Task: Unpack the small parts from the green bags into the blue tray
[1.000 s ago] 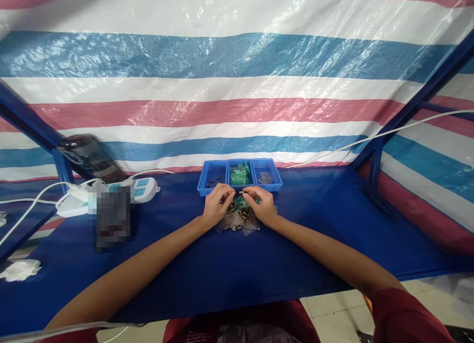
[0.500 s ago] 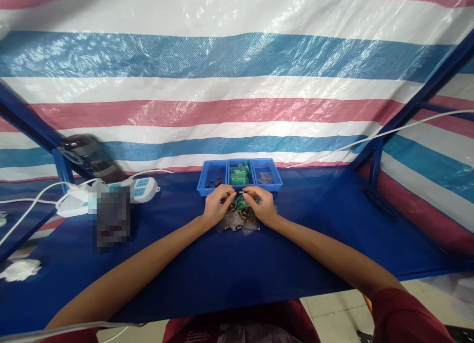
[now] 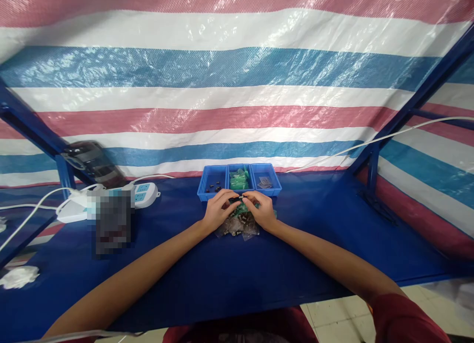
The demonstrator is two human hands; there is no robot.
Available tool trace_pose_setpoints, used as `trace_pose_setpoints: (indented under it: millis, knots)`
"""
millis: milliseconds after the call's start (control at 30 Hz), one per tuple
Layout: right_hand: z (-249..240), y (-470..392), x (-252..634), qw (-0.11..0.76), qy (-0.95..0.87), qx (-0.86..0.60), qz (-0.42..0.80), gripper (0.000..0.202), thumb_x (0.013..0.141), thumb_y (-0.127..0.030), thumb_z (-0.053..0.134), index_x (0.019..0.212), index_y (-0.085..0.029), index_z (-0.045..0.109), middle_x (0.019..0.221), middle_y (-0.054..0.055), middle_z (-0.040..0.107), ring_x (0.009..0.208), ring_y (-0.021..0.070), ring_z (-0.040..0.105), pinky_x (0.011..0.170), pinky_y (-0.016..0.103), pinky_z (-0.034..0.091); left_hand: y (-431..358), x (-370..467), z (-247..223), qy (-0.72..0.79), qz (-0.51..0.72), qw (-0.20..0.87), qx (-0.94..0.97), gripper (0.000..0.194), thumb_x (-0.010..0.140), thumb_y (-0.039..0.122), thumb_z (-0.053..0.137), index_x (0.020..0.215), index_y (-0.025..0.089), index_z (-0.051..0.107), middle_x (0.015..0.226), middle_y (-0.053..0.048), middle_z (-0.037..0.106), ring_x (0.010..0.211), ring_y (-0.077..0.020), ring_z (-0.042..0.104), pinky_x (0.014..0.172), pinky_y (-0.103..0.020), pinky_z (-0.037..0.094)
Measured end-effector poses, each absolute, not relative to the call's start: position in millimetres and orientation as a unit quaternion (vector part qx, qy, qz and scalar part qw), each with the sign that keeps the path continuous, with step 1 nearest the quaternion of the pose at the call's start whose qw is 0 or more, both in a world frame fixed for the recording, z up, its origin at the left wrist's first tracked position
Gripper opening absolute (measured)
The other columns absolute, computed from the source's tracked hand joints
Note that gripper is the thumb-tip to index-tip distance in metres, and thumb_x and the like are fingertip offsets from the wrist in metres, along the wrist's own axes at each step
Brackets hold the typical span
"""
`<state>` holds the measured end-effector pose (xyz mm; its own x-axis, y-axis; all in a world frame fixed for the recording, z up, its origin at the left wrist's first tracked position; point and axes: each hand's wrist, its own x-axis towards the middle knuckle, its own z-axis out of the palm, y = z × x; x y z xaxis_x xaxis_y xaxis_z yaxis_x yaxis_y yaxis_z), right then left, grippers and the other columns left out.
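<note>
My left hand (image 3: pixel 217 210) is closed, thumb and fingers pinching a small black cylindrical part (image 3: pixel 234 200). Facing it, my right hand (image 3: pixel 262 210) pinches the other end, where a light metallic tip (image 3: pixel 241 197) shows; whether this is one piece or two joined I cannot tell. Below both hands lies a pile of small metal-and-black parts on clear plastic bags (image 3: pixel 237 226), with some green material (image 3: pixel 242 208) partly hidden by my fingers. Just behind stands a blue three-compartment tray (image 3: pixel 240 191).
The tray's left compartment holds several small dark parts (image 3: pixel 214 187), the middle one green packets (image 3: pixel 239 178), the right one flat grey pieces (image 3: pixel 264 182). Left are a white power strip (image 3: pixel 146 194), a blurred dark object (image 3: pixel 113 222), a dark bottle (image 3: pixel 94 161) and crumpled white material (image 3: pixel 20 277).
The two hands have come closer together, and a black part now shows between the fingertips. The whole view has shifted slightly, so the scene sits lower.
</note>
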<state>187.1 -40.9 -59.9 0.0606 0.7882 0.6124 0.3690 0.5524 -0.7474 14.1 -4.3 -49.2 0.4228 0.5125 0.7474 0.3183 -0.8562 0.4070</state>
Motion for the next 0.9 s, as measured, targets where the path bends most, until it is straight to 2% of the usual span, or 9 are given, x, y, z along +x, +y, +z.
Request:
trace_pose_setpoints:
  millis: [133, 300, 433, 633, 900]
  knots:
    - [-59, -41, 188, 0.579, -0.664, -0.435, 0.184, 0.019, 0.087, -0.033, 0.055, 0.091, -0.019, 0.067, 0.079, 0.004, 0.067, 0.062, 0.0145, 0.060, 0.060, 0.027, 0.050, -3, 13, -51, 0.244, 0.473, 0.098, 0.841, 0.013, 0.088, 0.025, 0.059, 0.098, 0.018, 0.063, 0.096, -0.006, 0.062, 0.051, -0.0049, 0.048, 0.053, -0.020, 0.047]
    - [-63, -40, 187, 0.571, -0.672, -0.434, 0.183, 0.021, 0.087, -0.035, 0.056, 0.092, -0.019, 0.068, 0.079, 0.005, 0.068, 0.064, 0.0157, 0.061, 0.061, 0.027, 0.050, -3, 12, -51, 0.238, 0.474, 0.068, 0.845, 0.014, 0.089, 0.022, 0.057, 0.100, 0.018, 0.064, 0.096, -0.007, 0.063, 0.070, -0.0109, 0.060, 0.059, -0.021, 0.051]
    - [-62, -38, 186, 0.571, -0.672, -0.432, 0.188, 0.022, 0.087, -0.036, 0.055, 0.091, -0.018, 0.068, 0.074, 0.004, 0.067, 0.061, 0.0147, 0.059, 0.058, 0.026, 0.049, -3, 11, -49, 0.243, 0.476, 0.055, 0.843, 0.014, 0.090, 0.022, 0.056, 0.100, 0.019, 0.064, 0.096, -0.007, 0.064, 0.076, -0.0129, 0.063, 0.063, -0.021, 0.052]
    - [-53, -43, 188, 0.551, -0.690, -0.437, 0.170, 0.026, 0.089, -0.034, 0.052, 0.078, -0.017, 0.067, 0.066, 0.003, 0.064, 0.058, 0.0137, 0.056, 0.060, 0.026, 0.046, -8, 14, -46, 0.252, 0.479, 0.084, 0.837, 0.011, 0.088, 0.022, 0.058, 0.096, 0.017, 0.063, 0.096, -0.007, 0.063, 0.059, -0.0068, 0.057, 0.056, -0.020, 0.049]
    - [-58, -43, 190, 0.553, -0.686, -0.439, 0.175, 0.026, 0.090, -0.035, 0.051, 0.080, -0.018, 0.067, 0.069, 0.003, 0.065, 0.059, 0.0140, 0.057, 0.059, 0.026, 0.046, -9, 15, -51, 0.243, 0.496, 0.113, 0.826, 0.007, 0.086, 0.021, 0.058, 0.089, 0.016, 0.057, 0.093, -0.005, 0.070, 0.045, -0.0029, 0.052, 0.050, -0.017, 0.047]
